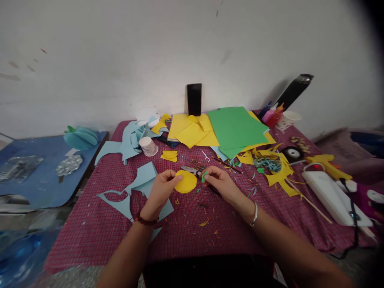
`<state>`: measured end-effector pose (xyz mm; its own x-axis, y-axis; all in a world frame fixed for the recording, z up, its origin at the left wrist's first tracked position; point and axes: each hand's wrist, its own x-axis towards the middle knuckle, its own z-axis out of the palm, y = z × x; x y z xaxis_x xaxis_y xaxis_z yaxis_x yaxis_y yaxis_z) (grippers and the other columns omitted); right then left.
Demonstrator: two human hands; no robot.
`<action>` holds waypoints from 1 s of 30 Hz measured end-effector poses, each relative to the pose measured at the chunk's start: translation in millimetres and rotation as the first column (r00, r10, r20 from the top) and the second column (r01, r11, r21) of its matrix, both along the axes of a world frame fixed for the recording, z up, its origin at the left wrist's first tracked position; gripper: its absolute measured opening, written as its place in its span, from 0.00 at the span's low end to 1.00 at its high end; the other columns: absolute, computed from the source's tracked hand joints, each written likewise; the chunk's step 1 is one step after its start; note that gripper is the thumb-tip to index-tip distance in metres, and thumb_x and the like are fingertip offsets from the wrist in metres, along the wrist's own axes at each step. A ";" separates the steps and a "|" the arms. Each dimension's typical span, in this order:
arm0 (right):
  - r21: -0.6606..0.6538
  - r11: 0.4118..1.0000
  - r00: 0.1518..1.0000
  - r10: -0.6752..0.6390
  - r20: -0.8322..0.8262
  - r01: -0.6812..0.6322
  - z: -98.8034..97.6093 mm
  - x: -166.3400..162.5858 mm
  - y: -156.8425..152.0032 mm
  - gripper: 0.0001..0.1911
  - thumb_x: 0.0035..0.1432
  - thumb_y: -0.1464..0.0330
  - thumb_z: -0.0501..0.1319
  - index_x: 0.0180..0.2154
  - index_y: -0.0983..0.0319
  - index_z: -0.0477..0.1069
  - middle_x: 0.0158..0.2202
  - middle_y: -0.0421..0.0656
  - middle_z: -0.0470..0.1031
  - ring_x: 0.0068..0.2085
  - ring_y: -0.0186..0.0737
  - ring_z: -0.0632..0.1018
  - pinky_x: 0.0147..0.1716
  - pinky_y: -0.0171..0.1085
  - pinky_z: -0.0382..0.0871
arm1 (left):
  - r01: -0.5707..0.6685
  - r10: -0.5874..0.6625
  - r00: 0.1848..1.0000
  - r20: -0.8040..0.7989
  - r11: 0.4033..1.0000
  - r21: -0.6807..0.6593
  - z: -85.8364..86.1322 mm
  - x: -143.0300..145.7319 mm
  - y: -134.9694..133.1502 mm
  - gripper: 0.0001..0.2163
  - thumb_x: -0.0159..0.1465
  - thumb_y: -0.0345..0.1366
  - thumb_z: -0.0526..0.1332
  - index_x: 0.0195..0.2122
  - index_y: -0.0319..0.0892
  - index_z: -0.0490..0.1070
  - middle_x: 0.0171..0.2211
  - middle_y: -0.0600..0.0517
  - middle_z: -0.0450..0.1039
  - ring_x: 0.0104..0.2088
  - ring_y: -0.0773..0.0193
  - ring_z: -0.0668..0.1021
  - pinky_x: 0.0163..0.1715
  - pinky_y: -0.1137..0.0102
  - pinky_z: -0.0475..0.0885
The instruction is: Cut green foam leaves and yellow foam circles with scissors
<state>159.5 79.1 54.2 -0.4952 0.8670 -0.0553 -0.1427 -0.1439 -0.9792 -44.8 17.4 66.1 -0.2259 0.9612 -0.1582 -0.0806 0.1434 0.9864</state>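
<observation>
Between thumb and fingers, my left hand (164, 185) pinches the left edge of a yellow paper circle (186, 183). My right hand (220, 181) is closed on a small green paper piece (204, 177), just right of the circle and apart from it. Behind the circle, scissors (189, 170) lie on the checked cloth, partly hidden. A few folded yellow paper pieces (169, 155) rest farther back. Light blue paper offcuts (145, 176) lie left of my left hand, and tiny paper scraps (204, 222) are scattered in front.
Green sheets (237, 128) and yellow sheets (192, 134) lie at the back below a phone (194, 99) leaning on the wall. A paper cup (148, 146) stands at left. On the right are a yellow glue gun (328, 163), a white power strip (333, 196) and a stick (312, 205).
</observation>
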 end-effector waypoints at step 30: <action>0.169 0.967 0.980 -0.197 0.007 0.193 -10.2 -5.8 -1.4 0.08 0.52 0.66 0.63 0.26 0.60 0.66 0.25 0.36 0.66 0.27 0.34 0.67 0.29 0.34 0.61 | 0.083 -0.080 0.994 -0.079 0.996 0.033 7.7 -19.8 2.2 0.11 0.49 0.34 0.70 0.33 0.39 0.74 0.27 0.53 0.72 0.26 0.67 0.72 0.27 0.73 0.67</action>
